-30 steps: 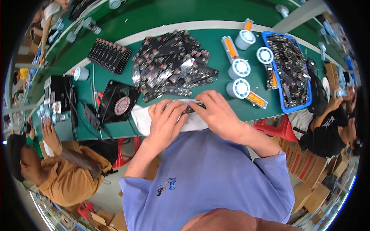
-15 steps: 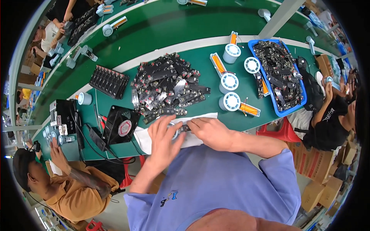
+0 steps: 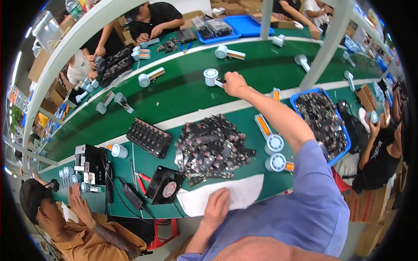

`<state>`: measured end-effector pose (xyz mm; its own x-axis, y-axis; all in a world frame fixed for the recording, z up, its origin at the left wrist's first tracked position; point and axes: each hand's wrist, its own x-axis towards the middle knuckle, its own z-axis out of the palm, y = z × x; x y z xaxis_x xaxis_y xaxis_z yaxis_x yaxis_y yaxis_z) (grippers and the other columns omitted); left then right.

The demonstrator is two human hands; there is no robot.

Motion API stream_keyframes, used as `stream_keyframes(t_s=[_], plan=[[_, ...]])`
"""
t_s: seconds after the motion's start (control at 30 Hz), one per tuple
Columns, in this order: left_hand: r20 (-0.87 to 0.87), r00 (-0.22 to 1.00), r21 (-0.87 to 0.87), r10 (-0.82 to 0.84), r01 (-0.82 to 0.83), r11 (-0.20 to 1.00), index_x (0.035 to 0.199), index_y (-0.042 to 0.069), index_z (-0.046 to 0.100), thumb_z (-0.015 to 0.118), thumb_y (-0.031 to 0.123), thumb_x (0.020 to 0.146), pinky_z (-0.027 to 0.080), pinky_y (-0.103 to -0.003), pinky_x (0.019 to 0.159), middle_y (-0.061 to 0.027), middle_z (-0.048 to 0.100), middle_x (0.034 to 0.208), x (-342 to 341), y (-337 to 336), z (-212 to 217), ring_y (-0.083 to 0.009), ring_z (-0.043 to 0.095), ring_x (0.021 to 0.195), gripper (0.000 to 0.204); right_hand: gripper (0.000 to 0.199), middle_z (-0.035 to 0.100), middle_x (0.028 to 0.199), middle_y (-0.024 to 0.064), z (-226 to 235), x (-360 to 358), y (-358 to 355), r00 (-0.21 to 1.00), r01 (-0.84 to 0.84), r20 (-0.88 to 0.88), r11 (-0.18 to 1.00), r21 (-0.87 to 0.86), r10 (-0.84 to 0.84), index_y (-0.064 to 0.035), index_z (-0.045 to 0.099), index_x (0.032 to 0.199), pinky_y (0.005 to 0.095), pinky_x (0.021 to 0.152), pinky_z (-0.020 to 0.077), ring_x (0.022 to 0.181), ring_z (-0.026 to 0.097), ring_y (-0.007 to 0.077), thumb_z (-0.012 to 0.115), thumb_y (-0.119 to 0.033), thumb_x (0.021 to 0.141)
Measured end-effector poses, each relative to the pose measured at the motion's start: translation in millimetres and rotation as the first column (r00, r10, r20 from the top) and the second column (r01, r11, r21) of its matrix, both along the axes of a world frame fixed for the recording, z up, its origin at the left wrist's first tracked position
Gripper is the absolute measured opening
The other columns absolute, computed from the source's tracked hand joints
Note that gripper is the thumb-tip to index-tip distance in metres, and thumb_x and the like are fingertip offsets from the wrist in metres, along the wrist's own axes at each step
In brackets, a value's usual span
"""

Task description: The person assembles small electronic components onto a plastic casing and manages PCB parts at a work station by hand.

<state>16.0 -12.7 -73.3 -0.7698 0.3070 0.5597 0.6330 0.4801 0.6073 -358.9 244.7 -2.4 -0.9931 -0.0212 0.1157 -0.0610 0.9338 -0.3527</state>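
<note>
My right hand [image 3: 235, 84] is stretched out over the far green surface, closed on the handle end of a light-blue handheld fan [image 3: 211, 77]. A dark circuit board shows in the fan's handle, next to my fingers. Close to my body, my left hand [image 3: 217, 206] lies on a white cloth [image 3: 246, 191] with its fingers curled together; whatever might be under them is hidden. Just beyond the cloth sits a heap of black circuit boards [image 3: 213, 148]. Two fan bodies with orange-filled handles, including a nearer fan [image 3: 275, 162], stand beside my right upper arm.
A blue tray of circuit boards [image 3: 320, 122] is on the right. To the left are a black board rack [image 3: 149, 137], a square black cooling fan [image 3: 164, 185], red-handled pliers [image 3: 141, 182] and cables. A white post [image 3: 324, 52] rises at the far right. Co-workers sit around.
My right hand has left the cloth and reached far forward with a fan in its grip. My left hand has stayed on the cloth and its fingers have drawn together. The view has shifted.
</note>
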Motion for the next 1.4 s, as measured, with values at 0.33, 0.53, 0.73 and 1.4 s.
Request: stream_keyframes(t_s=[0.33,0.53,0.73,1.4], plan=[[0.022,0.996,0.000,-0.091,0.091,0.996,0.116,-0.004,0.070,0.082,-0.007,0.081,0.054,-0.038,0.069,-0.0151,0.072,0.096,-5,-4,1,-0.0284,0.069,0.080,0.037,0.026,0.074,0.114,0.0227,-38,-89,-10,0.993,0.106,-0.035,0.990,-0.089,-0.110,-0.0032,0.073,0.107,0.0519,0.093,0.0590,0.109,0.071,0.0420,0.076,-0.025,0.092],[-0.060,0.998,-0.035,-0.031,0.029,0.999,0.113,-0.005,0.070,0.079,-0.010,0.081,0.053,-0.039,0.068,-0.0142,0.070,0.091,-2,1,0,-0.0301,0.067,0.075,0.035,0.042,0.073,0.121,0.0218,57,7,2,0.971,-0.111,0.233,0.967,0.229,0.056,-0.0034,0.074,0.117,0.0472,0.095,0.0584,0.112,0.072,0.0382,0.075,-0.038,0.093],[-0.085,0.995,-0.056,-0.051,0.047,0.997,0.113,-0.006,0.070,0.078,-0.011,0.081,0.053,-0.038,0.068,-0.0138,0.070,0.090,-7,3,-2,-0.0292,0.067,0.075,0.033,0.034,0.074,0.120,0.0229,26,104,27,0.801,-0.414,0.592,0.801,0.433,0.093,-0.0017,0.077,0.115,0.0453,0.088,0.0613,0.111,0.074,0.0350,0.074,-0.017,0.084],[-0.096,0.995,-0.088,0.006,-0.015,0.996,0.143,0.005,0.051,0.090,-0.001,0.072,0.054,-0.047,0.100,-0.0187,0.060,0.130,-7,11,62,-0.0397,0.063,0.118,0.081,0.046,0.069,0.111,0.0145,63,286,28,0.666,0.260,0.508,0.469,-0.844,0.546,0.0059,0.064,0.125,0.0358,0.084,0.0650,0.102,0.071,0.0218,0.072,-0.033,0.101]])
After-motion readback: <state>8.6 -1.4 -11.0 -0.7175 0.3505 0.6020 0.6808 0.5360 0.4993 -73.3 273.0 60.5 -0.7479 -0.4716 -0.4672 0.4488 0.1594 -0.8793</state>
